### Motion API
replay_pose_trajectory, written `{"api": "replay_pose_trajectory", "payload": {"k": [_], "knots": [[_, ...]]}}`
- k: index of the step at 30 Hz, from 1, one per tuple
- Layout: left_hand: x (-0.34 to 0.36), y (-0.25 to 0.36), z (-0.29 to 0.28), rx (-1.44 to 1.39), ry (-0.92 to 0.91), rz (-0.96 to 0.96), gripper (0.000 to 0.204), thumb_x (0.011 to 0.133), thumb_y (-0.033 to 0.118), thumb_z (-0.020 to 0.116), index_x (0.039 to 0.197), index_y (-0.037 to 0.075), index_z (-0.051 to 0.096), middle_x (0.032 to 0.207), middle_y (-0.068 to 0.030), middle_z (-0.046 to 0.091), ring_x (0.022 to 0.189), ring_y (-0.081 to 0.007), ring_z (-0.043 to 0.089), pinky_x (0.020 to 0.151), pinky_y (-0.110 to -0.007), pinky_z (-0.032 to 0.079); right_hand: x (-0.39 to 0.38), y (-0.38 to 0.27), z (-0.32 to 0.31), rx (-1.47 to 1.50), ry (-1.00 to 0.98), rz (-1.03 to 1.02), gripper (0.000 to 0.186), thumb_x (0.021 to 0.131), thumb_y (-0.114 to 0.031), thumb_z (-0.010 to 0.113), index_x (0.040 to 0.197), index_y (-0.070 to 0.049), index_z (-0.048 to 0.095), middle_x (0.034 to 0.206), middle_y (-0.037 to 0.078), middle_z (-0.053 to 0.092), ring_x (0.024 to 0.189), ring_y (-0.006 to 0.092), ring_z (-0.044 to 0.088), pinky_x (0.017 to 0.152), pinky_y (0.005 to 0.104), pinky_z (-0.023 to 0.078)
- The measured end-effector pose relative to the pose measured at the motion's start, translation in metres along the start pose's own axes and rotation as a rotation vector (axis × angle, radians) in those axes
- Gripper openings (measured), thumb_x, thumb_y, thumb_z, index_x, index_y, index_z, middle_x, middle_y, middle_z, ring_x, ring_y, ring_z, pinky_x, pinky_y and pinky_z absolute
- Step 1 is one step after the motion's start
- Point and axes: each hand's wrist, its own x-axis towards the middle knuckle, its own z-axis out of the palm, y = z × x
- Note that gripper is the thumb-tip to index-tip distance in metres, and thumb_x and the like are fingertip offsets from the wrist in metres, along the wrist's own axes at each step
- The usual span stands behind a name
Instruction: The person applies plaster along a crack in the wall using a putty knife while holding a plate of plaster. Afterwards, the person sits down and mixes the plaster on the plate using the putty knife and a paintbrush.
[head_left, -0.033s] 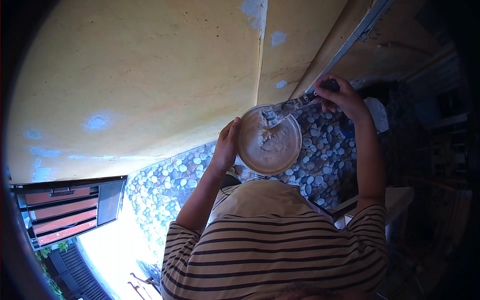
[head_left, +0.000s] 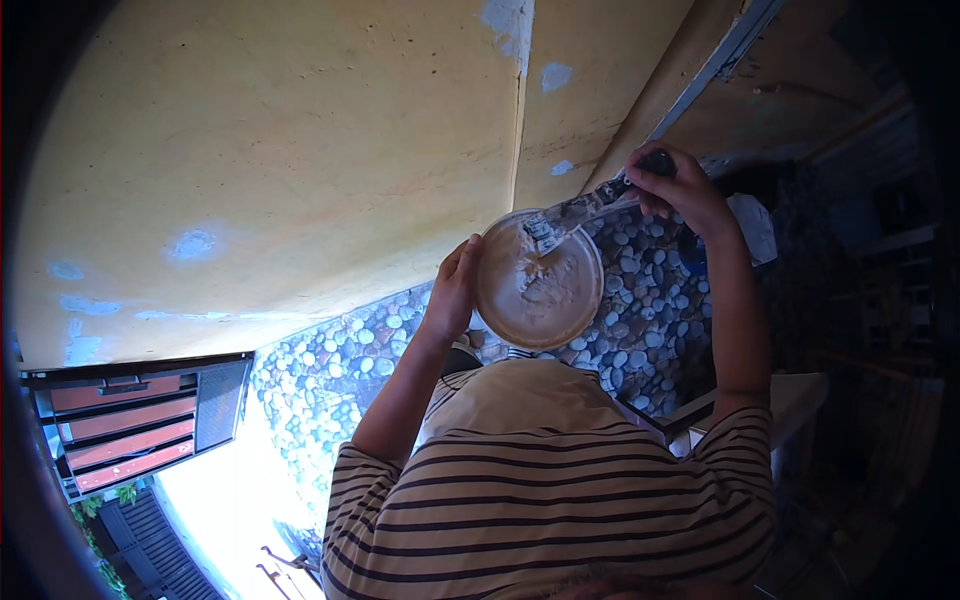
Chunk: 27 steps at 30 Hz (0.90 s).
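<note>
Fingers of the right hand are seen curled around the dark handle of a flat scraper; the exact set of each finger cannot be told in the shade. The scraper is held slanting down to the left, its coated blade end over the far part of a shallow round container; whether the paste is touched by it cannot be determined. At the left side of the container, the rim is clamped by the left hand, thumb above, the remaining fingers partly hidden. The container is thus held between the two hands, in front of the torso and above a pebble-patterned floor. Pale paste is found inside, roughly ridged toward the middle, and a fair supply is judged to be left. Beyond, on the yellowish wall, whitish patches are noted at near left and at the far side. Small dark pits on the wall are observed without such covering, so the surface is judged only partly treated. At near left, a red slatted panel is recorded.
</note>
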Motion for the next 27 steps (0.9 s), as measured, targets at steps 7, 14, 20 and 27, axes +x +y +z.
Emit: {"api": "replay_pose_trajectory", "payload": {"k": [7,14,20,27], "knots": [[0.013,-0.009,-0.006,0.051,-0.083,-0.099,0.052,0.106,0.043,0.041,0.118,-0.002,0.062,0.096,-0.003,0.066,0.086,-0.007,0.057,0.079,-0.024,0.047,0.04,-0.016,0.014,-0.106,-0.085,-0.056,0.025,0.097,-0.029,0.066,0.097,-0.003,0.065,0.072,0.0,0.061,0.058,0.0039,0.054,0.046,0.0178,0.038],[0.017,-0.016,-0.004,-0.016,-0.126,-0.118,0.054,0.106,0.043,0.041,0.123,-0.005,0.061,0.104,-0.007,0.068,0.092,-0.0097,0.06,0.085,-0.025,0.048,0.079,-0.016,0.033,-0.151,-0.312,-0.03,0.031,0.098,-0.034,0.062,0.1,-0.003,0.066,0.067,-0.003,0.054,0.053,0.0026,0.045,0.046,0.0189,0.034],[0.011,-0.005,-0.001,-0.031,-0.084,-0.117,0.052,0.106,0.042,0.041,0.118,-0.004,0.062,0.101,-0.0054,0.067,0.09,-0.0097,0.06,0.084,-0.026,0.048,0.078,0.004,0.027,-0.032,-0.241,-0.032,0.034,0.1,-0.038,0.058,0.099,-0.005,0.065,0.071,-0.002,0.055,0.056,0.0026,0.046,0.046,0.0189,0.034],[0.007,0.01,0.007,-0.03,-0.044,0.003,0.051,0.106,0.042,0.041,0.117,-0.003,0.062,0.101,-0.0055,0.066,0.091,-0.0096,0.059,0.083,-0.026,0.048,0.055,0.001,0.006,0.221,-0.097,-0.011,0.034,0.098,-0.039,0.061,0.098,-0.005,0.065,0.071,0.001,0.059,0.055,0.0041,0.048,0.046,0.019,0.036]]}}
